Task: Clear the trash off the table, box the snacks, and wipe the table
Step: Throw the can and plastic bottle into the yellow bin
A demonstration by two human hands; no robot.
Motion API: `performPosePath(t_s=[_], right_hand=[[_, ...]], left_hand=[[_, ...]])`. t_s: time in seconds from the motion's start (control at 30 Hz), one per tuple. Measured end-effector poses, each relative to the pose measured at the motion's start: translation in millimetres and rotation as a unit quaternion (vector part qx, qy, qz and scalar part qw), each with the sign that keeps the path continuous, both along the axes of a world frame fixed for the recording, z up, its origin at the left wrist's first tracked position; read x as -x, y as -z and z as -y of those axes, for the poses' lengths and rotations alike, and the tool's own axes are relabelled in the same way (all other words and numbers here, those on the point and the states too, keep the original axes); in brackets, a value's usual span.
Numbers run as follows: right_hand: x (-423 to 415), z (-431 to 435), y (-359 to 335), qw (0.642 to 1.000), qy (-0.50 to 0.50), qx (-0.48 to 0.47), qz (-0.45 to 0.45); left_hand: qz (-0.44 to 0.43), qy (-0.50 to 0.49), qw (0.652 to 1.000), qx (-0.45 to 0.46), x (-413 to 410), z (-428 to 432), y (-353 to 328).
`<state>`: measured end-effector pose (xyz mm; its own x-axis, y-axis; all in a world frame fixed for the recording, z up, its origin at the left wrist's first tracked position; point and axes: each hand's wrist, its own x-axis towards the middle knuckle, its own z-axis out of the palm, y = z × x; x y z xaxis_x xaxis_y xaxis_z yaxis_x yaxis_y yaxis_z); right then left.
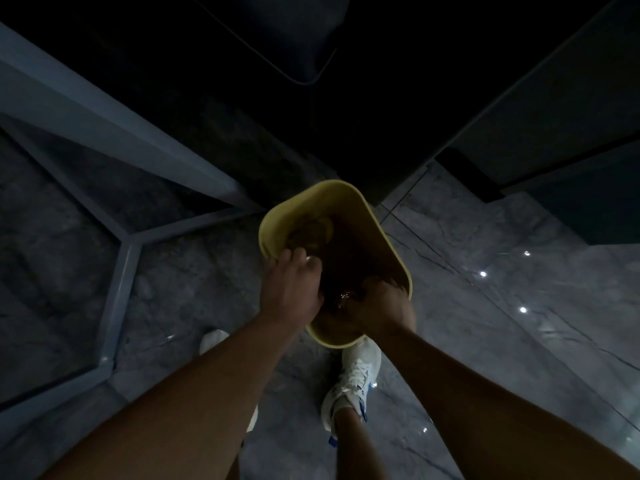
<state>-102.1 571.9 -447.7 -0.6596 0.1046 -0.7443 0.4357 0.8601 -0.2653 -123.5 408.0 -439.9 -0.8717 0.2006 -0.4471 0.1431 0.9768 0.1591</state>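
Note:
A yellow trash bin (pixel 372 216) stands on the floor below me, dim and seen from above. Dark trash (pixel 311 233) lies inside it, hard to make out. My left hand (pixel 292 289) reaches over the bin's near-left rim with fingers curled, and something small and shiny shows at its fingertips. My right hand (pixel 381 310) is at the near-right rim, fingers curled down into the bin around something dark and crinkled with a glint on it. What each hand holds is too dark to name.
The grey metal table frame (pixel 117 133) slants across the left, just left of the bin. A dark cabinet or sofa edge (pixel 519 116) rises behind and right. My white shoes (pixel 353 379) stand on the glossy marble floor (pixel 502 323) close to the bin.

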Motion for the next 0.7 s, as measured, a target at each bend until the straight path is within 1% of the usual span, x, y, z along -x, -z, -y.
performPosePath(t_s=[0.17,0.43,0.57,0.7], right_hand=[[-0.6,-2.5,-3.1,1.0,-0.01,-0.002,-0.017],[0.8,-1.9,-8.9,0.999,-0.012,0.002,-0.034],[1.7,0.9,-33.1,0.999,0.004,0.027,-0.029],[1.1,4.3,-70.2,0.999,-0.017,0.03,-0.036]], left_hand=[[0.0,0.024,1.0,0.009,-3.3,7.0,-11.5],[0.009,0.021,1.0,0.008,-1.9,15.1,-29.1],[0.034,0.007,0.999,0.007,-2.8,22.7,-58.1],[0.039,0.002,0.999,0.011,-6.5,30.9,-103.3]])
